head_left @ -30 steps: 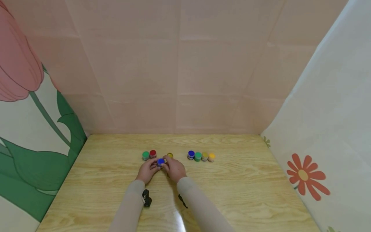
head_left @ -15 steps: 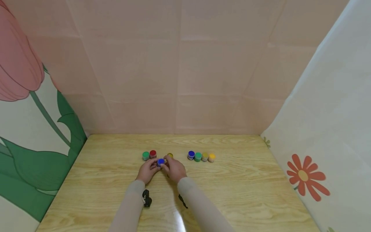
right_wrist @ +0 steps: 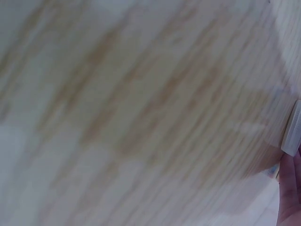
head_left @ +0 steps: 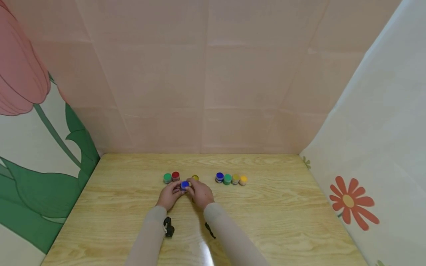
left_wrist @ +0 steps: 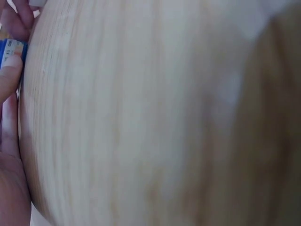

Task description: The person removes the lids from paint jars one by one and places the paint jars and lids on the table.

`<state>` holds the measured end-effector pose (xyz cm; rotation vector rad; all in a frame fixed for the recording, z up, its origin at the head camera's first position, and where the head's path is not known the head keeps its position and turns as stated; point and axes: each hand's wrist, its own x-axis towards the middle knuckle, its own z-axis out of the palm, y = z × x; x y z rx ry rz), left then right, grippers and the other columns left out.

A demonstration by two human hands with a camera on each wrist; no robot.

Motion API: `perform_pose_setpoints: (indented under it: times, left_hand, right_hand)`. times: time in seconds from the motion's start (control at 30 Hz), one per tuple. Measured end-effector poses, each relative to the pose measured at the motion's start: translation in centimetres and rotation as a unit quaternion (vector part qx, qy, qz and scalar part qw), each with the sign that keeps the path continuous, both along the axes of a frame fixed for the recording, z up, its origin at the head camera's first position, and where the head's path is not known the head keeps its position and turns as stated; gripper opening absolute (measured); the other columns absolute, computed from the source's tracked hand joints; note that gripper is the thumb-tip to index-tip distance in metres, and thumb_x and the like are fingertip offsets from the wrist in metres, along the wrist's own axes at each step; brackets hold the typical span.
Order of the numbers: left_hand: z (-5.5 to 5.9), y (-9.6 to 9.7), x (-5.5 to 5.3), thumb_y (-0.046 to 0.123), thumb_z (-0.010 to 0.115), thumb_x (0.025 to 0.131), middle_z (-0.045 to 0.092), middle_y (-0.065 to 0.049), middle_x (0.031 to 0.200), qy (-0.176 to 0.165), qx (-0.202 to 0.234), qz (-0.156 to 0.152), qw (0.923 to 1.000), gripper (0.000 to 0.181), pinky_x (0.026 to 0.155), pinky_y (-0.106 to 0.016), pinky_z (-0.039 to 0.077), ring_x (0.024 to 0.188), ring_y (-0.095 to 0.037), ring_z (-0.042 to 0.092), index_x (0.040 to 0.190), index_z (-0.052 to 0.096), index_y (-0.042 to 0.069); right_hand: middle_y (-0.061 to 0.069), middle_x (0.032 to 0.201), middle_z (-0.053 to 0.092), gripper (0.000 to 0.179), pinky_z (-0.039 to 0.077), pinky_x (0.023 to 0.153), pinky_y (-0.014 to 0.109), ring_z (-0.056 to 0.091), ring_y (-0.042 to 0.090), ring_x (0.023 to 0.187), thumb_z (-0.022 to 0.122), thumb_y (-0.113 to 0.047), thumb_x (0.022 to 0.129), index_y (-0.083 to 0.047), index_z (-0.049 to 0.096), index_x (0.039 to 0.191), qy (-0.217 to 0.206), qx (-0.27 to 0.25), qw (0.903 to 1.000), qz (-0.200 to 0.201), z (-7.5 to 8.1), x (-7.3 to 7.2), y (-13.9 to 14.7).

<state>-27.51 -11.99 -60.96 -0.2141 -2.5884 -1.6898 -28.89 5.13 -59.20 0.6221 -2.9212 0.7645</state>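
In the head view both hands meet at a small jar with a blue lid (head_left: pixel 185 185). My left hand (head_left: pixel 168 197) grips it from the left, and my right hand (head_left: pixel 202 194) has thumb and fingers at its right side. The left wrist view shows the labelled side of the blue jar (left_wrist: pixel 14 48) with a thumb pressed on it. At the right edge of the right wrist view, a pale rimmed piece (right_wrist: pixel 292 129) lies against the fingers; its kind is unclear. Just behind the right hand stands a yellow-lidded jar (head_left: pixel 195 178), partly hidden.
A green-lidded jar (head_left: pixel 167 178) and a red-lidded jar (head_left: pixel 175 176) stand behind the left hand. To the right, a row holds a blue jar (head_left: pixel 219 177), a green jar (head_left: pixel 227 179), a dull yellow jar (head_left: pixel 235 179) and an orange-yellow jar (head_left: pixel 243 180) on the wooden table (head_left: pixel 283 214).
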Motion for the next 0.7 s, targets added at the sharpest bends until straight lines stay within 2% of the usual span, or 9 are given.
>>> perform_pose_setpoints:
  times: [0.37, 0.53, 0.7]
  left_hand:
    - [-0.4, -0.1, -0.2, 0.000, 0.072, 0.092, 0.063, -0.018, 0.122, 0.001, 0.005, -0.003, 1.0000, 0.035, 0.098, -0.044, 0.055, 0.111, -0.035, 0.064, 0.127, 0.066, -0.001]
    - [-0.1, -0.1, -0.2, 0.002, 0.072, 0.093, 0.063, -0.019, 0.122, -0.004, -0.002, 0.000, 1.0000, 0.035, 0.098, -0.043, 0.056, 0.111, -0.035, 0.064, 0.127, 0.066, -0.002]
    - [-0.2, 0.0, -0.1, 0.000, 0.070, 0.094, 0.063, -0.021, 0.122, 0.013, -0.014, 0.003, 0.9998, 0.031, 0.096, -0.044, 0.056, 0.110, -0.036, 0.064, 0.124, 0.066, -0.004]
  right_hand:
    - [0.002, 0.104, 0.073, 0.036, 0.058, 0.078, 0.036, 0.069, 0.018, 0.090, 0.058, -0.034, 0.104, -0.015, 0.059, 0.135, -0.002, -0.014, 0.9999, 0.002, -0.2, 0.0, 0.1]
    - [0.003, 0.101, 0.073, 0.037, 0.059, 0.078, 0.036, 0.070, 0.017, 0.088, 0.064, -0.036, 0.101, -0.012, 0.060, 0.129, -0.012, -0.027, 0.9996, 0.002, 0.2, 0.2, 0.1]
    - [0.008, 0.108, 0.070, 0.036, 0.059, 0.083, 0.038, 0.070, 0.021, 0.095, 0.070, -0.032, 0.098, -0.008, 0.062, 0.124, -0.024, -0.042, 0.9988, -0.001, 0.8, 0.3, 0.0]
